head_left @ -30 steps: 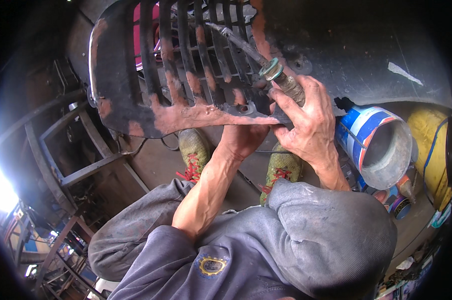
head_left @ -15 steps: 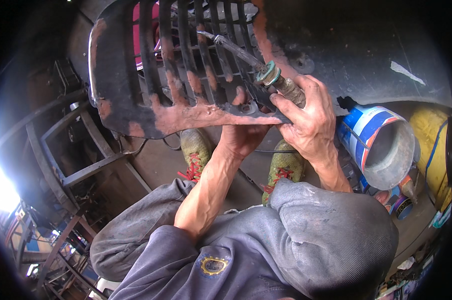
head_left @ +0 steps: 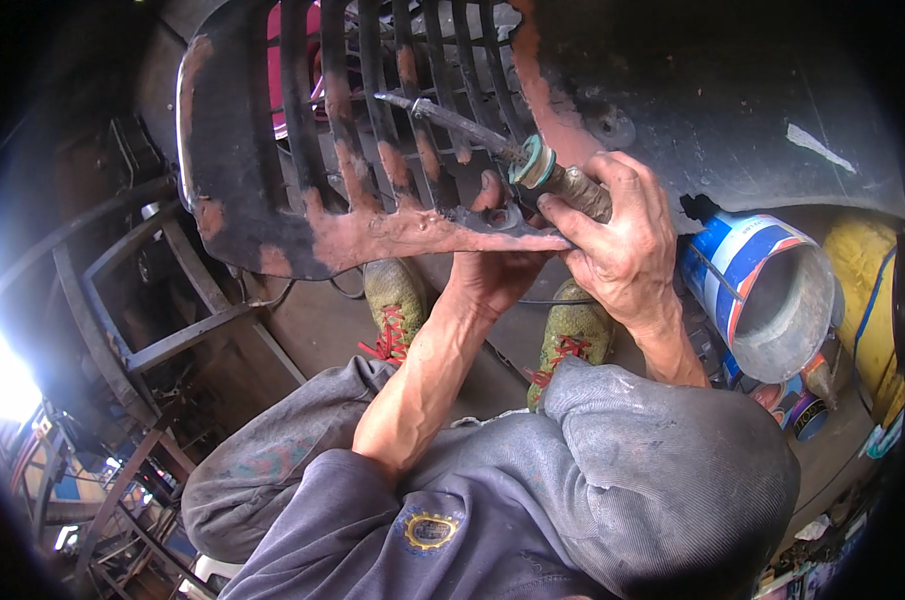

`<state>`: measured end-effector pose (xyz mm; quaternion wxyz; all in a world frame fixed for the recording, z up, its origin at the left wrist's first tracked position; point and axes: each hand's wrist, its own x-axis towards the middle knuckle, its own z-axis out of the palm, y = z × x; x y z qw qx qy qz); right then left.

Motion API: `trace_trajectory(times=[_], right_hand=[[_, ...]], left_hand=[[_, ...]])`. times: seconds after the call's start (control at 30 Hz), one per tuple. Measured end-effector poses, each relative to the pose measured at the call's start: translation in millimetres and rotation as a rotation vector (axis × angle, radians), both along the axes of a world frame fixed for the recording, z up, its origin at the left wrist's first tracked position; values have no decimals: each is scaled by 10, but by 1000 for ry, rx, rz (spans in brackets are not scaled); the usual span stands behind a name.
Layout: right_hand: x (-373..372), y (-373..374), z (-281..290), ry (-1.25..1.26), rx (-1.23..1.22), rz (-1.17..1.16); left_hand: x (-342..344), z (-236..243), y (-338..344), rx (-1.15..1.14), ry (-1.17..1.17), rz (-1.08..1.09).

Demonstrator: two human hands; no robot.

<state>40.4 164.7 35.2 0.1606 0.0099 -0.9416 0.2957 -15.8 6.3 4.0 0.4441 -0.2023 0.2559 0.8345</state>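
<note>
In front of me is a black slatted vehicle panel (head_left: 234,150), patched with reddish-pink filler along its lower edge and slats. From below, my left hand (head_left: 494,282) holds that edge; its thumb pokes up by a small hole, and the other fingers are hidden behind the panel. My right hand (head_left: 624,228) is closed round the worn grip of a soldering iron (head_left: 579,190) with a green collar. The iron's thin metal tip points up and left above the slats, and I cannot tell whether it touches them. The right hand's lower edge is close to the panel's tapered right end.
A blue and white open bucket (head_left: 772,300) lies tipped at the right, beside a yellow container (head_left: 862,300). Small cans and tubes (head_left: 807,412) lie below it. Metal frames (head_left: 172,300) stand on the left. A cable (head_left: 562,302) crosses the floor by my shoes.
The soldering iron's tip has swung slightly left and down, with the right hand tilting a little. My left hand keeps its hold on the panel edge. The whole view has shifted slightly.
</note>
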Motion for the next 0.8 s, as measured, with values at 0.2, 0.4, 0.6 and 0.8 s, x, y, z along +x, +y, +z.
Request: trace_trajectory(times=[0.2,0.4,0.6,0.8], right_hand=[[-6,6,0,6,-10,23],[2,8,-5,10,-17,23],[0,38,98,-39,-74,-25],[23,57,116,-50,-73,-23]], left_hand=[[-4,-98,-32,-12,-11,20],[-19,-121,-69,69,-14,31],[-16,49,49,-2,-13,29],[-11,16,7,52,-39,40]])
